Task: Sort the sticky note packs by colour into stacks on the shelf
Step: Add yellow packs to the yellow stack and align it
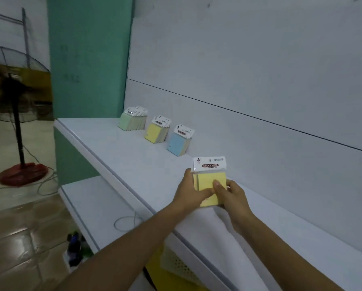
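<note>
Between the left hand (189, 191) and right hand (232, 196), both gripping it, a yellow sticky note pack (212, 178) is upright over the white shelf (134, 160). Beyond them stand a blue stack (179, 143), yellow stack (156, 133) and green stack (131, 121); a pedestal fan (14, 91) stands far left.

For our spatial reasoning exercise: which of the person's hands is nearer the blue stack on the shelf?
Left. The left hand grips the left edge of the yellow pack, on the side facing the blue stack; the right hand holds its right side, farther away.
</note>
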A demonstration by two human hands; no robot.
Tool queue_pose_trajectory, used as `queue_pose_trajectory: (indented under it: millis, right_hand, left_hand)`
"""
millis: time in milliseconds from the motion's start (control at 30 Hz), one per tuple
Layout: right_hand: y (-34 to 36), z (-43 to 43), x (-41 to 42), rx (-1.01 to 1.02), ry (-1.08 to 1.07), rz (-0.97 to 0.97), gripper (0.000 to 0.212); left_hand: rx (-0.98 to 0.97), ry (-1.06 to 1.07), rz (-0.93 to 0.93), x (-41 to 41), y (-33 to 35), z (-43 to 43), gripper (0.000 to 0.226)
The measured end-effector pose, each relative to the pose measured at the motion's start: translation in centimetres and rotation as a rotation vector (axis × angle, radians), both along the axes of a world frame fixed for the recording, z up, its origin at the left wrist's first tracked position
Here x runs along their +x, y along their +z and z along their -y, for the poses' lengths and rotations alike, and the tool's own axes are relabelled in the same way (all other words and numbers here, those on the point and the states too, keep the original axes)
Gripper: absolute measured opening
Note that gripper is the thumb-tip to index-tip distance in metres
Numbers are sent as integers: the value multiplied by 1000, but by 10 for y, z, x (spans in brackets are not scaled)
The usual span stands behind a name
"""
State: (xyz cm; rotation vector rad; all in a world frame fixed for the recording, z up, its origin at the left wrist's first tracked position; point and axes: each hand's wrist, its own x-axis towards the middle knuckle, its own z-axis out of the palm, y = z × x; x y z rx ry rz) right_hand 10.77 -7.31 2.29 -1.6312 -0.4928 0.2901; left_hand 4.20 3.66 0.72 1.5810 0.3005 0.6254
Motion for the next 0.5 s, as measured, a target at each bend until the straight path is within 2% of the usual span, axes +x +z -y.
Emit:
queue_pose_trajectory:
  millis: [67,133,233,500]
  right_hand:
    - [14,-34,-22,37,43,-5,24]
    - [24,-75,-47,84,103,-44,25]
    - [29,-144,-89,98,207,-77,23]
    - [0,-284,-207,20,544,-2,20]
  left_hand:
    - [-105,29,53,-25,7,-35,57]
    - [-181,85,72,-58,15,-74,40]
    - [-166,196,66,-116,18,-136,17]
    - [-129,528,44,-271,0,-251,21]
